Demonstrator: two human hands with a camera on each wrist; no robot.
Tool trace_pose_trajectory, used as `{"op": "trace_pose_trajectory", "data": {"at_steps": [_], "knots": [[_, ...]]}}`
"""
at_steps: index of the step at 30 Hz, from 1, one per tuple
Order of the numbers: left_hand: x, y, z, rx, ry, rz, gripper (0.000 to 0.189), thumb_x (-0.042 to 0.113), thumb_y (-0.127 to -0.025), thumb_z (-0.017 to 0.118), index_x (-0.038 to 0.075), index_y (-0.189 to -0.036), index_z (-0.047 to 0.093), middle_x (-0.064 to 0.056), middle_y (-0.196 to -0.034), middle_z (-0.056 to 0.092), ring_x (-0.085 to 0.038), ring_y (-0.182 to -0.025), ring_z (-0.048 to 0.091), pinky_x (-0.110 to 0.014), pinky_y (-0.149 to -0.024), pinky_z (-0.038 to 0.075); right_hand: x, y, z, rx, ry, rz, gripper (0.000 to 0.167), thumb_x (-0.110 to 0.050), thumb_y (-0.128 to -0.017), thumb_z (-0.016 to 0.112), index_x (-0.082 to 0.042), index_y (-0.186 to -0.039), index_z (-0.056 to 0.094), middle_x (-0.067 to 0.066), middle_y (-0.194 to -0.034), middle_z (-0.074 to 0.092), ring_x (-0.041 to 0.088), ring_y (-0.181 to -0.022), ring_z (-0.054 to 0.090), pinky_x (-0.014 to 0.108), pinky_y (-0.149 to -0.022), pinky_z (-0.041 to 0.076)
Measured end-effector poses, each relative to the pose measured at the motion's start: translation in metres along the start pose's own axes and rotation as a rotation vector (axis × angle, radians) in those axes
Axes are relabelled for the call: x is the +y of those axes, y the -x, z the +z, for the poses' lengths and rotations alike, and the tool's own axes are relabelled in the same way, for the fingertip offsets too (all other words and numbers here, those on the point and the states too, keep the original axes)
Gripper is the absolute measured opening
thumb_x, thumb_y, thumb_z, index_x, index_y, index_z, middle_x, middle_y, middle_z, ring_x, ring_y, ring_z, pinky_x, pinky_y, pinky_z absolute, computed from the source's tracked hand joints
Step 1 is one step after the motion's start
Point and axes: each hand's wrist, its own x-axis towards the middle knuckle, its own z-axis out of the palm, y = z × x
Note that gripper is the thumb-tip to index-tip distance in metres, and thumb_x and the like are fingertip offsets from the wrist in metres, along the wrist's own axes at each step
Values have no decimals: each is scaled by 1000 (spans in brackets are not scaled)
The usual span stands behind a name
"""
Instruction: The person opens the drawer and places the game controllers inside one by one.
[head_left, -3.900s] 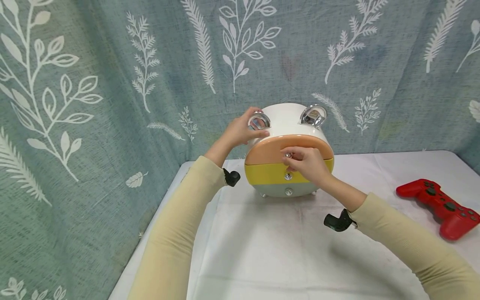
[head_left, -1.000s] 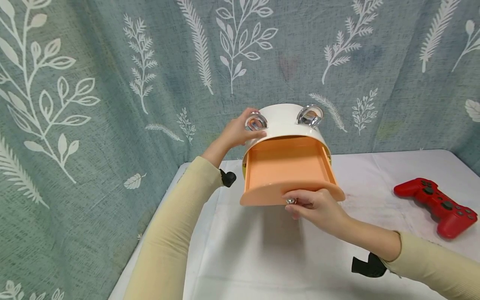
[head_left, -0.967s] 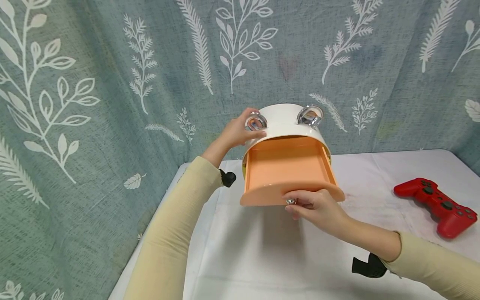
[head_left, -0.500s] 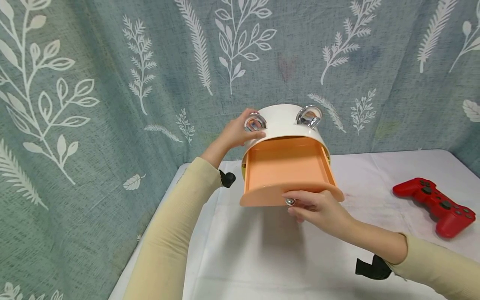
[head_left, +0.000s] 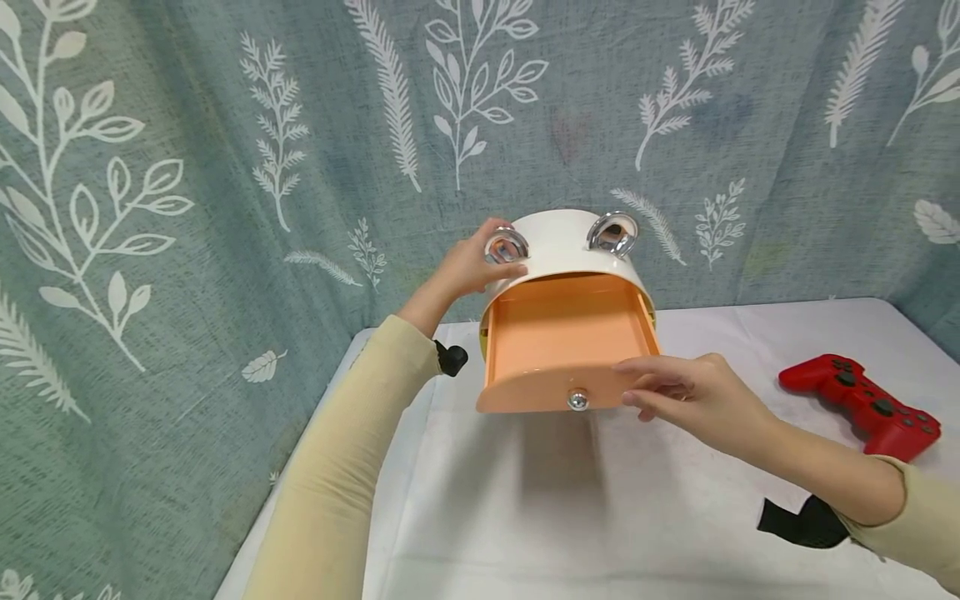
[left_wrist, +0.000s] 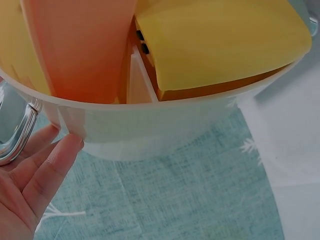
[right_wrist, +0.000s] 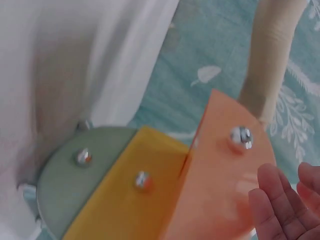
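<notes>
A round white drawer box (head_left: 558, 237), shaped like an alarm clock with silver rings on top, stands on the table. Its orange top drawer (head_left: 570, 333) is pulled well out, and nothing shows inside. My left hand (head_left: 472, 265) rests on the box's upper left, thumb and fingers on either side of the silver ring (head_left: 506, 245); in the left wrist view its fingers (left_wrist: 55, 167) lie fairly straight against the shell. Just right of the drawer's round silver knob (head_left: 577, 400), my right hand (head_left: 701, 404) holds nothing, fingers loosely bent. Below, the yellow drawer (right_wrist: 125, 205) and grey-green drawer (right_wrist: 82, 182) are closed.
A red game controller (head_left: 862, 404) lies on the white-covered table (head_left: 510, 517) to the right. Behind and to the left hangs a blue-green curtain (head_left: 315, 150) with white leaf patterns.
Earlier my right hand drew the orange drawer out by its knob. Since half a second ago it has let go and moved right. My left hand has stayed on the box.
</notes>
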Motion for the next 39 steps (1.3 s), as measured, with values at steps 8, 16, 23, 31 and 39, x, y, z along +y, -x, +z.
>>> {"op": "trace_pose_trajectory", "data": {"at_steps": [8, 16, 23, 31, 39], "knots": [[-4, 0, 0, 4, -5, -5, 79, 51, -78, 66, 30, -141, 24, -11, -101, 59, -27, -66, 57, -36, -59, 49, 7, 7, -31, 21, 133, 75, 43, 8, -75, 69, -6, -115, 62, 2, -79, 71, 1, -64, 64, 13, -59, 47], [-4, 2, 1, 4, -2, -4, 79, 51, -78, 65, 31, -141, 24, -11, -102, 59, -27, -66, 57, -37, -60, 49, 30, 26, -70, 13, 270, 368, 50, -10, -81, 69, -9, -128, 53, -5, -94, 69, -10, -75, 60, 16, -57, 47], [-3, 2, 0, 4, -4, -7, 78, 51, -78, 66, 31, -141, 24, -11, -103, 59, -27, -66, 57, -35, -58, 48, 62, 55, -100, 40, 341, 552, 56, -17, -86, 65, -2, -135, 42, -7, -98, 66, -22, -76, 48, 11, -58, 46], [-5, 2, 0, 5, 3, -15, 78, 50, -78, 66, 30, -141, 24, -12, -110, 57, -27, -70, 58, -35, -59, 49, 112, 92, -125, 89, 429, 667, 67, -25, -89, 62, -4, -143, 28, 16, -114, 59, 12, -90, 59, 23, -60, 51], [-4, 2, 1, 8, -9, -10, 78, 51, -78, 65, 31, -141, 24, -10, -102, 59, -27, -66, 57, -36, -59, 48, 192, 137, -151, 50, 462, 806, 84, -46, -86, 59, -28, -148, 5, 24, -137, 36, 41, -115, 33, 64, -76, 34]]}}
